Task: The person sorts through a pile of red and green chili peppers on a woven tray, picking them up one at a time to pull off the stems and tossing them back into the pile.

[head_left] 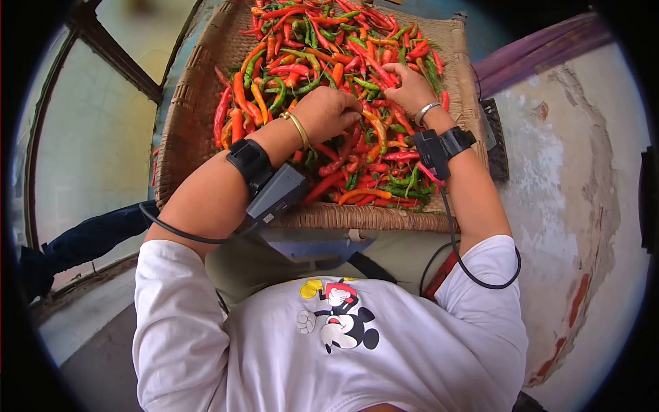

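The left hand (328, 113) curls, the right hand (410, 90) half-curls over peppers (239, 89), holds unclear; the looping cable (519, 263) could snag the basket (384, 220).

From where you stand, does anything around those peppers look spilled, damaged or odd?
The wall on the right looks damaged: its surface is patchy and flaking, with reddish areas exposed near the bottom. The peppers are jumbled, but heaped in the woven tray, which looks intact where visible.

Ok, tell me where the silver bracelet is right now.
In the head view, the silver bracelet is on the right wrist, between the right hand and the black wrist device, at the right side of the peppers.
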`<action>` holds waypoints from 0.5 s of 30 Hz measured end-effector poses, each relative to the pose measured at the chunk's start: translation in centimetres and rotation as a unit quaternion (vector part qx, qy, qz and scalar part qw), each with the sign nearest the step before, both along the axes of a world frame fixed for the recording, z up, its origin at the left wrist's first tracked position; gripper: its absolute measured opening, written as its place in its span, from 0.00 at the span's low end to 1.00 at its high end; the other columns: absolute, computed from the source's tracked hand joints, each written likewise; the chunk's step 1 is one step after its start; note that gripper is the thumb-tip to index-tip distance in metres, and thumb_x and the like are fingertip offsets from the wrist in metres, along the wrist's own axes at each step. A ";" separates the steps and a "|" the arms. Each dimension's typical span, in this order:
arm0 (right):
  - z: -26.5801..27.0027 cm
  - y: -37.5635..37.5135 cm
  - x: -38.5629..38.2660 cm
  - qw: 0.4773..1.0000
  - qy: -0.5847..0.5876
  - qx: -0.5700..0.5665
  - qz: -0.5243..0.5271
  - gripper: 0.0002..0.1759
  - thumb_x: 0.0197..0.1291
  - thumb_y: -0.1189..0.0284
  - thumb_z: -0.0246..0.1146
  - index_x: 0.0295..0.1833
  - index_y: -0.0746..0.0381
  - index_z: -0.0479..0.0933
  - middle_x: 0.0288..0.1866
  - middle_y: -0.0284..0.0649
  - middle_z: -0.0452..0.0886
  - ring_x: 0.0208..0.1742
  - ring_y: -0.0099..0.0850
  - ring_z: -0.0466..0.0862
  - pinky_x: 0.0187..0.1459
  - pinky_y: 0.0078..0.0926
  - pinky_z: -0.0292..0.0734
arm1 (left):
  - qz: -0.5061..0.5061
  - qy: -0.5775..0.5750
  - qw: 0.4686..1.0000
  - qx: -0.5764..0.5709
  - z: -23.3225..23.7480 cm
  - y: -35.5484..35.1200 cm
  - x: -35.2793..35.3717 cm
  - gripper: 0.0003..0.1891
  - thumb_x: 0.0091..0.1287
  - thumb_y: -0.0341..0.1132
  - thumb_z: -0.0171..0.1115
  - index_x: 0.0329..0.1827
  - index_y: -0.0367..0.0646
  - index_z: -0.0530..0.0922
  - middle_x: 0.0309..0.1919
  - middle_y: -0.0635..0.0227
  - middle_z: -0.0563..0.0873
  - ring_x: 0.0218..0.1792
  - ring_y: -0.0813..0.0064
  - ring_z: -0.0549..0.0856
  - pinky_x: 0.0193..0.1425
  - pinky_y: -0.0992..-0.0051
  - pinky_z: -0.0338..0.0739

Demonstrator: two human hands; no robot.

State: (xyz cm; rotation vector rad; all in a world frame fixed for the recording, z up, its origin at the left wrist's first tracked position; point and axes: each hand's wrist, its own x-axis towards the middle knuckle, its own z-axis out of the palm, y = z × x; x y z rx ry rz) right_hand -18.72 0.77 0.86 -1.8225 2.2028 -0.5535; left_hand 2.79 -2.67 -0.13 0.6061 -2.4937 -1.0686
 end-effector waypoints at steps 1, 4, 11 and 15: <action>0.1 0.9 0.5 0.999 -0.039 0.027 0.024 0.26 0.41 0.71 0.61 0.52 0.57 0.70 0.43 0.45 0.78 0.42 0.38 0.78 0.44 0.31 0.72 | 0.009 0.016 1.000 -0.005 -0.1 -0.3 0.0 0.08 0.55 0.33 0.58 0.35 0.41 0.79 0.25 0.59 0.82 0.29 0.63 0.81 0.36 0.70 0.75; 0.0 3.4 2.4 0.994 -0.090 0.040 0.050 0.23 0.41 0.70 0.62 0.49 0.56 0.72 0.36 0.44 0.79 0.37 0.38 0.79 0.41 0.29 0.73 | 0.018 0.039 0.999 -0.019 0.0 -0.5 0.2 0.09 0.54 0.35 0.58 0.34 0.41 0.80 0.25 0.60 0.82 0.29 0.62 0.81 0.36 0.69 0.75; 2.1 7.9 5.3 0.989 -0.096 0.040 0.108 0.24 0.42 0.67 0.64 0.49 0.57 0.72 0.35 0.41 0.80 0.36 0.35 0.80 0.40 0.29 0.73 | 0.034 0.038 0.998 -0.041 0.6 -0.4 0.3 0.09 0.57 0.32 0.57 0.39 0.38 0.78 0.28 0.60 0.83 0.30 0.71 0.82 0.36 0.75 0.75; 2.0 9.4 4.9 0.982 -0.157 -0.045 0.089 0.19 0.49 0.67 0.61 0.49 0.59 0.72 0.32 0.39 0.80 0.36 0.31 0.80 0.40 0.24 0.73 | 0.068 0.048 0.996 -0.044 2.5 0.4 0.1 0.10 0.57 0.32 0.57 0.40 0.39 0.78 0.28 0.62 0.83 0.28 0.74 0.81 0.35 0.77 0.75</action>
